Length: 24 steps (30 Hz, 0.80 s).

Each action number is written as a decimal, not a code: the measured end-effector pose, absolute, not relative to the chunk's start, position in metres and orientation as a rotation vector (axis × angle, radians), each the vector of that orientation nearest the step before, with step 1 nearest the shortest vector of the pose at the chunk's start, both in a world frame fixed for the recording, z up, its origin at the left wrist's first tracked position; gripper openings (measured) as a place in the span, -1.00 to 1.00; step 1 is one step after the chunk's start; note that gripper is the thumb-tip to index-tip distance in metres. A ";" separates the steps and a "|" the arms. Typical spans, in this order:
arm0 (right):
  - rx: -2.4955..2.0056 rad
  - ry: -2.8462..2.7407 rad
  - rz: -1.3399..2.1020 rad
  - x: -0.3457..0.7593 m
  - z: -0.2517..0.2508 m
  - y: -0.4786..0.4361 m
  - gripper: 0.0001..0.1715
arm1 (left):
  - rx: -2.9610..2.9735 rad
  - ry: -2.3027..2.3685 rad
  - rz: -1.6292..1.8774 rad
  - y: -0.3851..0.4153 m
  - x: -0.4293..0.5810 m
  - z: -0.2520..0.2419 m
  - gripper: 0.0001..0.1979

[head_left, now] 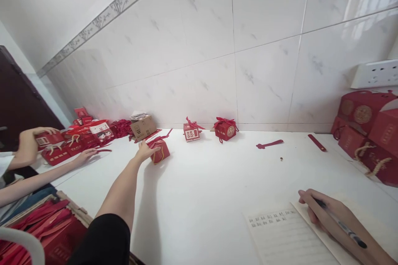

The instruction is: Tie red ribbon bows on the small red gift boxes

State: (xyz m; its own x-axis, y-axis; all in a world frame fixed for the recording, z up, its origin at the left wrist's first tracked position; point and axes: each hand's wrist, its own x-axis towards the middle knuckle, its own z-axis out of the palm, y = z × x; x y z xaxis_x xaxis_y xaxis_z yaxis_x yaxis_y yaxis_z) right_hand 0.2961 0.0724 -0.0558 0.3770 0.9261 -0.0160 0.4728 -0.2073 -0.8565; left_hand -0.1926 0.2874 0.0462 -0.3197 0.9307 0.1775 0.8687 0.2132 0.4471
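My left hand (144, 151), at the end of an outstretched arm in a black sleeve, is closed on a small red gift box (160, 153) with a ribbon on top. The box tilts slightly at the table's far left-centre. My right hand (329, 215), at the lower right, grips a pen (350, 232) over an open notebook (273, 238). Several handwritten characters show near the notebook's top edge; the pen's tip is hidden by my fingers. Two ribbon-tied boxes, a white-fronted box (192, 131) and a red box (226, 129), stand against the wall.
At left, another person's hands (85, 156) are among many red boxes (74, 145). A cardboard box (143, 127) stands behind my left hand. Two red strips (270, 144) lie on the white table (211, 190). Larger red boxes (362, 120) are stacked at right below a power strip (374, 73).
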 end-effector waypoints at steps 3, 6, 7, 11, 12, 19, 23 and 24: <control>-1.838 -1.345 0.598 0.294 -0.053 0.071 -0.49 | 1.806 2.241 0.621 0.292 -0.173 0.045 -0.24; -1.765 -1.484 0.443 0.293 -0.052 0.068 -0.58 | 1.851 2.151 0.554 0.290 -0.142 0.047 -0.22; -1.730 -1.527 0.403 0.293 -0.051 0.067 -0.61 | 1.887 2.116 0.548 0.287 -0.130 0.049 -0.20; -1.626 -1.566 0.120 0.301 -0.045 0.062 -0.61 | 2.171 1.878 0.616 0.269 -0.069 0.064 -0.13; -1.615 -1.555 0.023 0.305 -0.044 0.060 -0.61 | 2.260 1.797 0.657 0.263 -0.050 0.069 -0.10; -1.672 -1.776 -0.147 0.328 -0.032 0.046 -0.63 | 2.638 1.103 1.118 0.203 0.074 0.055 0.02; -1.490 -1.405 0.158 0.313 -0.005 0.057 -0.70 | 2.650 0.786 1.171 0.166 0.109 0.013 -0.01; -1.447 -1.356 0.268 0.308 0.002 0.063 -0.64 | 2.664 0.715 1.161 0.159 0.113 0.004 0.00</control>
